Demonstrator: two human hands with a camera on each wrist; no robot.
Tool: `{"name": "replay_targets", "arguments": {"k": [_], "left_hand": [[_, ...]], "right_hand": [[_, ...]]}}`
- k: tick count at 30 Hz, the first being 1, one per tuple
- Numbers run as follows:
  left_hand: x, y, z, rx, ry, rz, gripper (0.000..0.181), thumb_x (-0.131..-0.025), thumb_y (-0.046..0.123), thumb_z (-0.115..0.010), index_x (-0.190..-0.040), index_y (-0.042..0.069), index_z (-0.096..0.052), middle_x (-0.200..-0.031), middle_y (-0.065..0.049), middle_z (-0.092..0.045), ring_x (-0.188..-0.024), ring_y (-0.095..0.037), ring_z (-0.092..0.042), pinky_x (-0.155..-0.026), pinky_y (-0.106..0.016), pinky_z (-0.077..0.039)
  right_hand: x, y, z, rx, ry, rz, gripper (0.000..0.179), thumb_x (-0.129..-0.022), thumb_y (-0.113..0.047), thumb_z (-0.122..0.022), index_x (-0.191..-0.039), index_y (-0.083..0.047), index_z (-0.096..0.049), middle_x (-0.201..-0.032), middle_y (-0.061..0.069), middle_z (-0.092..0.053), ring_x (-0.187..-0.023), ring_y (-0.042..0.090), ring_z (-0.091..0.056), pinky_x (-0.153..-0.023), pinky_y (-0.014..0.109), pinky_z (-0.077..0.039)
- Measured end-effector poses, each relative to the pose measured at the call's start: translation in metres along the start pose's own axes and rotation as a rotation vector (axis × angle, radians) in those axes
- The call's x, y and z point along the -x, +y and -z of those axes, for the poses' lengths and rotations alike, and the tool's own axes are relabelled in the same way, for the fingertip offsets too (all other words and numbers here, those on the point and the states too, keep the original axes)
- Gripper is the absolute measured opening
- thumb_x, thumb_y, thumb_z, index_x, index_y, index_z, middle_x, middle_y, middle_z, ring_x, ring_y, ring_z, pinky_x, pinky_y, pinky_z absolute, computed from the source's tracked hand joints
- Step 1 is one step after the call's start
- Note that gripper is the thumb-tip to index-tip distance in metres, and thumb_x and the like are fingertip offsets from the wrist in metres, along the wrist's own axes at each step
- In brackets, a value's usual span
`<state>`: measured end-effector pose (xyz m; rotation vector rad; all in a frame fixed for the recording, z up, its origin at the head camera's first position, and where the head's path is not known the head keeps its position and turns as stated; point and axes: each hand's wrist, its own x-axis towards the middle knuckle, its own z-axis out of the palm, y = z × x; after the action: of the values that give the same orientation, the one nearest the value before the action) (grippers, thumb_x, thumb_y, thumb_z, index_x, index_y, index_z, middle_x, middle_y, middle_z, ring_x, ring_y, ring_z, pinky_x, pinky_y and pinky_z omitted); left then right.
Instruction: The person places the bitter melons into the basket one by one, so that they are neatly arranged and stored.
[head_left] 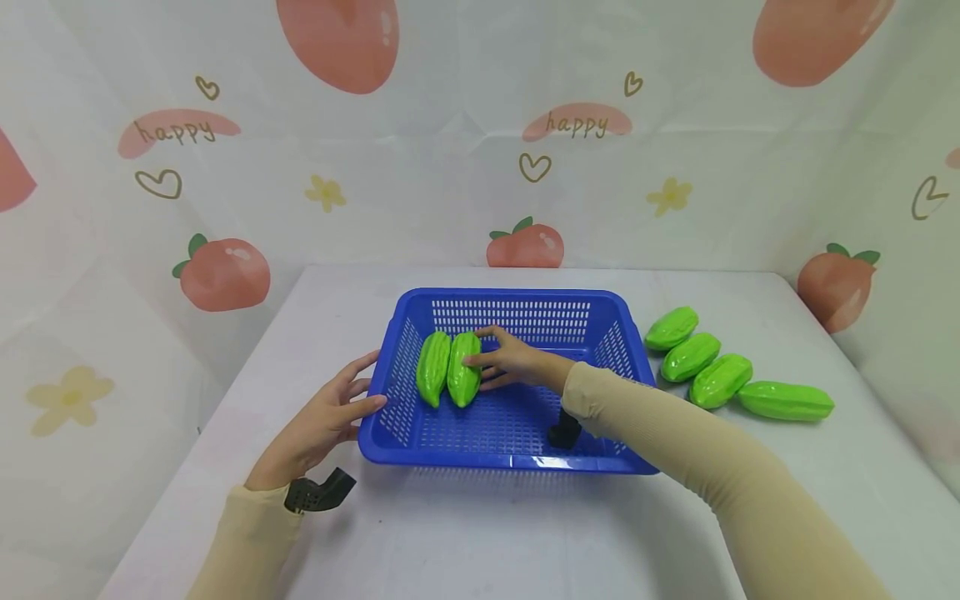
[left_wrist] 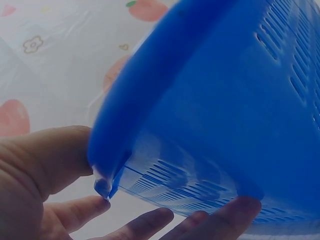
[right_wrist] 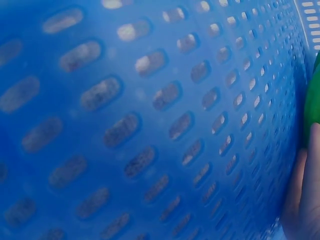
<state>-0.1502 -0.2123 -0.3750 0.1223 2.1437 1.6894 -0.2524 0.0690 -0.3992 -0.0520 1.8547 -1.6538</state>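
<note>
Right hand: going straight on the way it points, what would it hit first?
The right hand would first meet the green vegetable it touches; beyond that, probably the second green vegetable, though depth is unclear.

The head view looks forward and down from above the near side, far enough back to hold surface, backdrop and the whole basket; the left wrist view sits close by the rim, facing past the left fingers; the right wrist view is inside, very near slotted plastic, sharing a green gourd and right fingers with the head view.
</note>
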Motion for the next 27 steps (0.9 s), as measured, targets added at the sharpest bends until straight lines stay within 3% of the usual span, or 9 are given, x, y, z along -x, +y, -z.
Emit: {"name": "replay_targets", "arguments": {"k": [9, 16, 27], "left_hand": [[0.0010, 0.0010, 0.0001, -0.001, 0.003, -0.001, 0.079, -0.096, 0.026, -0.061, -0.156, 0.026, -0.010, -0.153, -0.024, -0.030, -0.122, -0.042, -0.055, -0.090, -0.053, -0.053], [0.0004, 0.0010, -0.0004, -0.002, 0.009, 0.001, 0.080, -0.095, 0.026, -0.062, -0.156, 0.026, -0.010, -0.153, -0.024, -0.030, -0.121, -0.042, -0.055, -0.089, -0.053, -0.054], [-0.0001, -0.0005, -0.0006, -0.009, 0.010, 0.009, 0.080, -0.095, 0.027, -0.062, -0.156, 0.028, -0.010, -0.155, -0.023, -0.027, -0.124, -0.043, -0.052, -0.090, -0.053, -0.053]], "right_hand": [[0.0013, 0.0001, -0.0013, 0.041, 0.010, 0.000, 0.067, -0.093, -0.012, -0.063, -0.149, -0.012, -0.025, -0.139, 0.027, -0.044, -0.120, 0.043, -0.055, -0.085, 0.043, -0.057], [-0.0004, -0.0001, -0.0020, 0.091, 0.040, 0.004, 0.067, -0.092, -0.014, -0.065, -0.148, -0.010, -0.027, -0.151, 0.023, -0.030, -0.125, 0.044, -0.051, -0.085, 0.045, -0.057], [-0.0002, 0.0002, -0.0016, 0.088, 0.038, -0.001, 0.067, -0.093, -0.014, -0.064, -0.149, -0.011, -0.027, -0.149, 0.024, -0.032, -0.125, 0.043, -0.051, -0.085, 0.045, -0.057]]}}
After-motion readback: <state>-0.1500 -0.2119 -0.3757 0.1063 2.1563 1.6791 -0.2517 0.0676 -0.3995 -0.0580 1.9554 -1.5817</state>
